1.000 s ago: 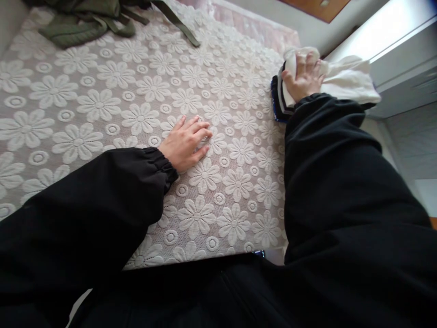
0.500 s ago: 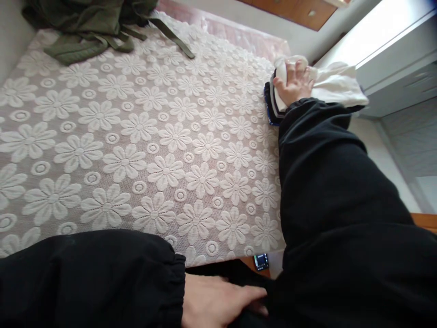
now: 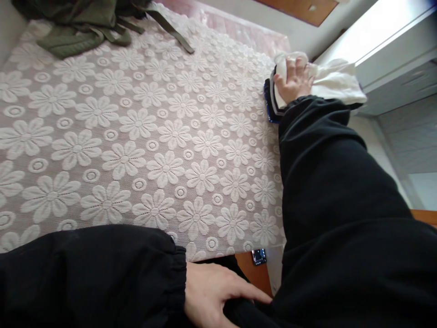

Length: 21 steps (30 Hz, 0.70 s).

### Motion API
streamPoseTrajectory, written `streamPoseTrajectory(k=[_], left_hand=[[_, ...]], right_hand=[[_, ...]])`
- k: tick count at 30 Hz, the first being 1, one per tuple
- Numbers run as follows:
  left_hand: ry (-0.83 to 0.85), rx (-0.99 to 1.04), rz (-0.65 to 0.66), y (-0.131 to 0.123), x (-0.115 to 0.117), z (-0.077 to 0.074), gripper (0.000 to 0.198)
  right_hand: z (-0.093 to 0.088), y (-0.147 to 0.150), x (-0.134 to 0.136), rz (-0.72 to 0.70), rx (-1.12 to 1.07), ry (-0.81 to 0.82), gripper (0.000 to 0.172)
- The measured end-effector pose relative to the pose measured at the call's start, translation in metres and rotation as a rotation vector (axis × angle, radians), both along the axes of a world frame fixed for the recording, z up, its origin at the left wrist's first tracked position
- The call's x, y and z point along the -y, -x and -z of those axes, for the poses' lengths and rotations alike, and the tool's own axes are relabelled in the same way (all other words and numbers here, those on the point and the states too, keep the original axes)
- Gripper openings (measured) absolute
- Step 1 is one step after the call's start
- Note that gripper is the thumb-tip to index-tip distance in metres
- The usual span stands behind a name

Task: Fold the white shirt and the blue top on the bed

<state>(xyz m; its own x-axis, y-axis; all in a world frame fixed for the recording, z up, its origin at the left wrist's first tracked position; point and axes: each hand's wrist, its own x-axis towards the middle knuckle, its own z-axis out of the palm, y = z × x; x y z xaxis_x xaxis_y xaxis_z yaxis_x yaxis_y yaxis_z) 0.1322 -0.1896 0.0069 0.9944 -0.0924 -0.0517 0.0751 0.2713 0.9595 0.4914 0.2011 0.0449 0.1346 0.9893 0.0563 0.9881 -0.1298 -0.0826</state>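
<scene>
My right hand [image 3: 295,79] lies flat with fingers spread on top of a stack of folded clothes at the table's far right corner. The topmost piece is a white garment [image 3: 337,84], partly hanging past the table's right side. Grey, black and blue layers of dark folded clothes [image 3: 271,102] show beneath it. Low in the view, my left hand [image 3: 218,289] rests against dark clothing near my body, its fingers apart and some of them out of sight. Nothing shows held in it.
A patterned tablecloth [image 3: 201,177] with white flowers covers the table. An olive-green backpack [image 3: 82,27] sits at the back left, one strap trailing over the cloth. Below the front edge lies a phone [image 3: 258,256] on an orange-brown surface. White furniture [image 3: 392,77] stands at the right.
My left hand has shifted slightly and its fingers have spread further apart. The right hand remains pressed on the clothes stack. The view has tilted a little, showing more of the phone's surroundings.
</scene>
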Motion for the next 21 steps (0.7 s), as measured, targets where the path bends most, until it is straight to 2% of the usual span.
streamPoseTrajectory(k=[3, 9, 15, 21], left_hand=[[0.004, -0.009, -0.040, 0.001, 0.001, 0.002, 0.098], [-0.023, 0.015, -0.043, 0.002, -0.001, 0.003, 0.101], [-0.038, 0.014, -0.014, 0.003, -0.005, 0.002, 0.103], [-0.029, 0.024, -0.014, 0.001, -0.006, 0.004, 0.104]], right_hand=[[-0.005, 0.008, 0.005, 0.057, -0.019, -0.008, 0.071], [-0.010, 0.013, 0.012, 0.056, -0.004, 0.012, 0.073], [-0.007, 0.015, 0.019, -0.051, 0.070, -0.117, 0.069], [-0.005, 0.011, 0.009, 0.021, -0.042, -0.039, 0.075]])
